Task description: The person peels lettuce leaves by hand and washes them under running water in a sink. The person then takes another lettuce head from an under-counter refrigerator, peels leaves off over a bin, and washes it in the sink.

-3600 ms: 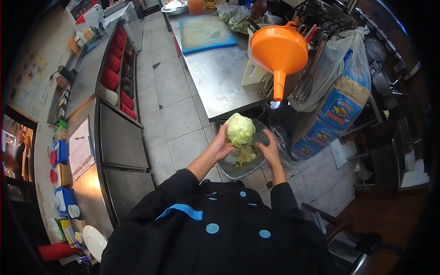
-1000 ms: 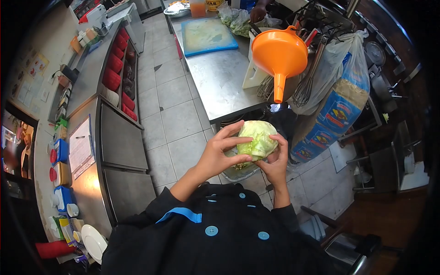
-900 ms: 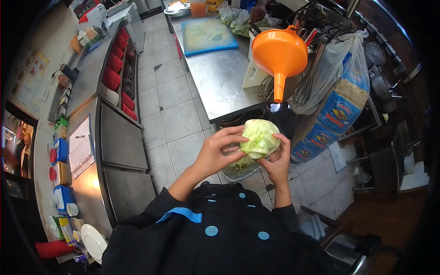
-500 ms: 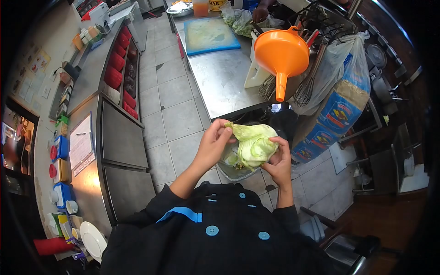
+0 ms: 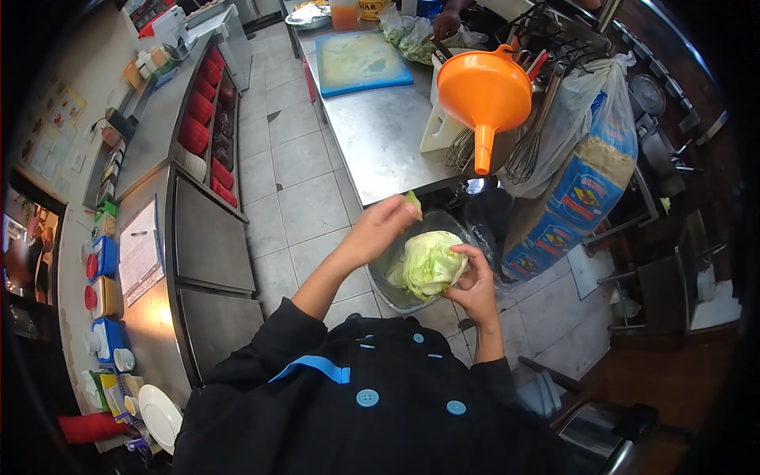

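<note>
A pale green head of lettuce (image 5: 431, 265) rests in my right hand (image 5: 475, 286), whose fingers and thumb grip its right side. My left hand (image 5: 384, 229) is to the upper left of the head, its fingers pinched on a torn piece of lettuce leaf (image 5: 413, 203). That leaf is apart from the head. Both hands are above a grey bin (image 5: 407, 304), which stands on the floor beneath the lettuce. Much of the bin's inside is hidden by the head and my hands.
Ahead is a steel table (image 5: 372, 150) with a blue-edged cutting board (image 5: 364, 62). An orange funnel (image 5: 484, 89) and a whisk (image 5: 529, 150) are at its right. Beyond them is a co-worker's hand (image 5: 448, 24). A blue printed package (image 5: 582, 194) stands right; a steel counter (image 5: 150, 261) runs left.
My left hand has pulled a leaf piece away from the lettuce head, moving slightly up. The head in my right hand now looks rounder and sits a little lower left.
</note>
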`<state>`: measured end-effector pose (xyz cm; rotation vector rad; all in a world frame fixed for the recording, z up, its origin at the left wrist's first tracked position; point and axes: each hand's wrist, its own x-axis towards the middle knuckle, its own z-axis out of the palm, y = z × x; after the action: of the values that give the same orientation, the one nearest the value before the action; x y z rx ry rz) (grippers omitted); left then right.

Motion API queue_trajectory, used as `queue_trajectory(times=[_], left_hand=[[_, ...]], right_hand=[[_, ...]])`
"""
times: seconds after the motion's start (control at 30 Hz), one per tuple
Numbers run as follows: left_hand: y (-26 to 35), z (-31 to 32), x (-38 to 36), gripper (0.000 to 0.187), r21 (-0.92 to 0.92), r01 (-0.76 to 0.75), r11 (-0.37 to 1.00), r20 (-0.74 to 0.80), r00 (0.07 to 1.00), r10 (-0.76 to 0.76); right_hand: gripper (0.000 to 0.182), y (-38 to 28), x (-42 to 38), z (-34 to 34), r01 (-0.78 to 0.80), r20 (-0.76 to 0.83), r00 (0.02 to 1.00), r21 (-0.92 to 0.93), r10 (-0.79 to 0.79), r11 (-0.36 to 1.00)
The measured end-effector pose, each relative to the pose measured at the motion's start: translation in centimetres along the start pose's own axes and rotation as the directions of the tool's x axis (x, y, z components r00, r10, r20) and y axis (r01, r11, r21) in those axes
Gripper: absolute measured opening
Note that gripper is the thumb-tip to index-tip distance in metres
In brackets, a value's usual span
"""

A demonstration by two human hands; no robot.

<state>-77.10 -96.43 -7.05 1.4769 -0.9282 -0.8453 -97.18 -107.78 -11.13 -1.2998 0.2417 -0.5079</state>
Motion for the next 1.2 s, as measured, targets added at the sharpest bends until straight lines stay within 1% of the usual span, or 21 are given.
queue_trajectory(times=[0.03, 0.07, 0.13, 0.2, 0.27, 0.4, 0.47, 0.5, 0.57, 0.63, 0.67, 0.73, 0.77, 0.87, 0.9, 0.97, 1.0, 1.07, 1.1, 1.13, 1.2], left_hand=[[0.7, 0.6, -0.4, 0.036, 0.26, -0.126, 0.957, -0.009, 0.991, 0.133], [0.6, 1.1, -0.8, 0.036, 0.26, -0.124, 0.958, -0.006, 0.991, 0.131], [0.3, 1.7, -1.2, 0.048, 0.429, -0.369, 0.824, 0.234, 0.927, 0.293], [-0.3, 1.2, -0.8, 0.049, 0.376, -0.357, 0.855, 0.264, 0.926, 0.271], [-0.5, 1.0, -0.6, 0.033, 0.247, -0.268, 0.931, 0.337, 0.925, 0.177], [-1.3, 1.4, -0.2, 0.021, 0.26, -0.29, 0.921, 0.277, 0.936, 0.217], [-2.7, 1.4, 0.6, 0.015, 0.161, -0.02, 0.987, -0.039, 0.999, 0.027], [-3.3, 1.5, 0.9, 0.013, -0.034, -0.029, 0.999, -0.097, 0.995, 0.025], [-4.0, 0.8, 1.3, 0.013, -0.084, 0.019, 0.996, -0.14, 0.99, -0.03], [-4.1, 0.5, 1.3, 0.013, -0.121, 0.059, 0.991, -0.195, 0.977, -0.082], [-3.9, 0.8, 1.1, 0.013, -0.12, 0.059, 0.991, -0.193, 0.978, -0.082], [-3.5, 2.0, 0.6, 0.017, -0.188, 0.023, 0.982, -0.095, 0.995, -0.041], [-3.6, 2.4, 0.6, 0.025, -0.083, 0.003, 0.997, -0.03, 1.0, -0.005], [-3.2, 4.2, 0.5, 0.021, -0.191, 0.202, 0.961, 0.011, 0.979, -0.204], [-3.0, 4.5, 0.4, 0.021, -0.192, 0.202, 0.96, 0.011, 0.979, -0.204], [-2.1, 4.8, 0.1, 0.027, 0.006, 0.235, 0.972, 0.009, 0.972, -0.235], [-2.1, 4.5, 0.1, 0.027, 0.006, 0.236, 0.972, 0.009, 0.972, -0.236], [-1.9, 3.2, 0.3, 0.034, -0.237, 0.277, 0.931, 0.135, 0.959, -0.25], [-2.3, 2.7, 0.5, 0.03, -0.206, 0.261, 0.943, 0.142, 0.961, -0.235], [-2.4, 2.3, 0.6, 0.03, -0.207, 0.261, 0.943, 0.144, 0.961, -0.235], [-2.4, 1.5, 0.9, 0.024, 0.084, 0.131, 0.988, 0.109, 0.984, -0.14]], right_hand=[[0.067, 0.2, 0.1, -0.1, 0.014, -0.018, 1.0, -0.024, -0.014, 1.0], [0.067, 0.3, 0.0, -0.2, 0.013, -0.021, 1.0, -0.023, -0.013, 1.0], [0.066, 0.4, -0.1, -0.6, 0.017, 0.002, 1.0, -0.04, -0.017, 0.999], [0.066, 0.5, -0.3, -0.9, 0.016, 0.004, 1.0, -0.031, -0.016, 0.999], [0.065, 0.7, -0.7, -1.3, 0.015, 0.005, 1.0, -0.022, -0.015, 1.0], [0.066, 0.6, -1.0, -1.8, -0.005, -0.013, 1.0, -0.004, 0.005, 1.0], [0.066, 0.4, -1.1, -2.1, 0.0, -0.022, 1.0, 0.023, 0.001, 1.0], [0.068, 0.5, -1.2, -2.3, 0.008, -0.044, 0.999, 0.049, -0.006, 0.999], [0.07, 0.4, -1.4, -2.5, 0.019, -0.064, 0.998, 0.076, -0.014, 0.997], [0.071, 0.0, -1.6, -2.5, 0.0, -0.168, 0.985, 0.222, 0.038, 0.975], [0.071, 0.2, -1.4, -2.6, 0.002, -0.169, 0.985, 0.222, 0.037, 0.975], [0.074, 0.9, -0.9, -2.6, 0.113, -0.302, 0.95, 0.082, -0.083, 0.99], [0.072, 0.9, -0.7, -2.4, 0.116, -0.314, 0.945, 0.05, -0.095, 0.992], [0.07, 1.5, -0.3, -1.7, 0.156, -0.347, 0.923, -0.065, -0.169, 0.986], [0.07, 1.6, -0.2, -1.5, 0.156, -0.346, 0.923, -0.065, -0.169, 0.986], [0.07, 1.7, -0.2, -1.3, 0.161, -0.372, 0.907, -0.125, -0.197, 0.979], [0.07, 1.6, -0.2, -1.3, 0.16, -0.373, 0.907, -0.125, -0.196, 0.979], [0.07, 1.3, -0.2, -1.6, 0.127, -0.386, 0.913, -0.044, -0.134, 0.991], [0.07, 1.4, -0.4, -1.9, 0.128, -0.388, 0.912, -0.045, -0.135, 0.991], [0.068, 1.6, -0.6, -2.3, 0.098, -0.37, 0.926, 0.056, -0.07, 0.994], [0.067, 1.6, -1.0, -2.7, 0.064, -0.344, 0.939, 0.154, -0.007, 0.986]])
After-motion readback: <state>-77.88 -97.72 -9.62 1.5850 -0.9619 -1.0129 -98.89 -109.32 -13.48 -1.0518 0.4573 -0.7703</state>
